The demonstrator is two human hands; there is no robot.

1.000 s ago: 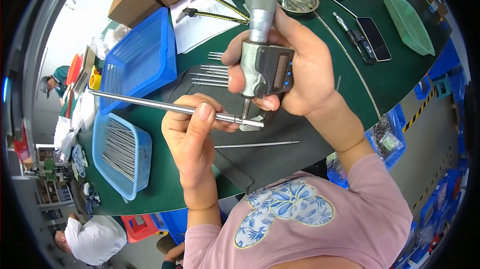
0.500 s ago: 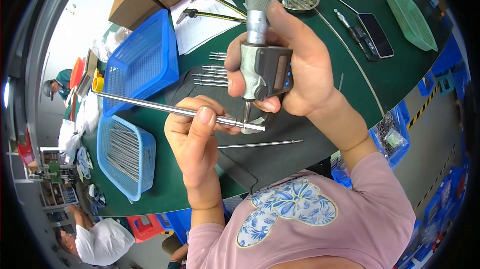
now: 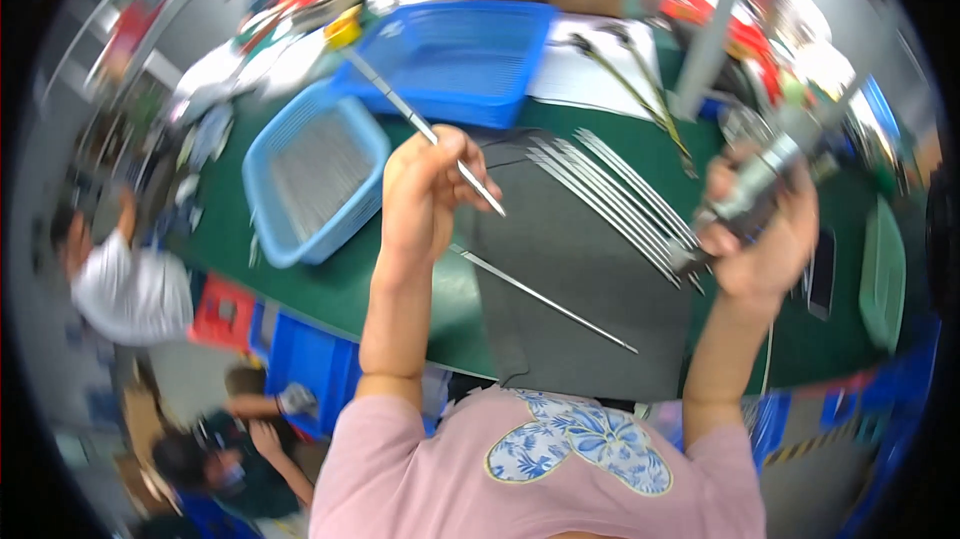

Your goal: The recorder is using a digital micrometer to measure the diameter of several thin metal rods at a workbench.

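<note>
A thin steel rod [image 3: 392, 96] is pinched in my left hand [image 3: 418, 184]. It slants from the upper left down to a tip just past my fingers. My right hand [image 3: 768, 249], smeared by motion, grips a digital micrometer [image 3: 762, 177] off to the right, well apart from that rod. Between the hands, on a dark grey mat [image 3: 590, 364], several steel rods [image 3: 600, 194] lie side by side; their lower ends reach close to the micrometer. Nearer to me, a single rod [image 3: 545, 299] lies slanting across the mat.
A light blue basket [image 3: 262, 174] full of rods stands left, with a darker blue basket [image 3: 450, 104] behind it. Calipers [image 3: 640, 89] lie on paper [image 3: 560, 89]. At right are a phone [image 3: 822, 274] and a green basket [image 3: 882, 279]. Co-workers [image 3: 130, 284] sit at lower left.
The rod and micrometer have come apart: my left hand keeps the rod on the left, my right hand has carried the micrometer rightward. The head view has turned, shifting the whole scene.
</note>
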